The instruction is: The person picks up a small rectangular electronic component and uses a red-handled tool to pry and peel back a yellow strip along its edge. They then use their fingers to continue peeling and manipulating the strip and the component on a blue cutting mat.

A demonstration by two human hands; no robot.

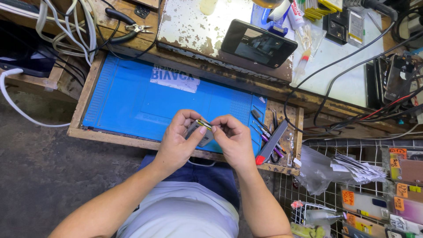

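Pinching a small grey part (202,132) between left hand (178,141), right hand (233,139), above blue mat (132,101)

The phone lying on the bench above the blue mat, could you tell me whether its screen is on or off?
Off: the phone lies face up, its screen dark, showing only dim reflections.

Bright, even light falls from above and ahead of me. It glares hard off the white table (352,83) top, washing out the far edge. The blue mat (145,101) is vivid and evenly lit. My hands throw only soft shadows. The wide lens bends the edges; the corners look slightly soft.
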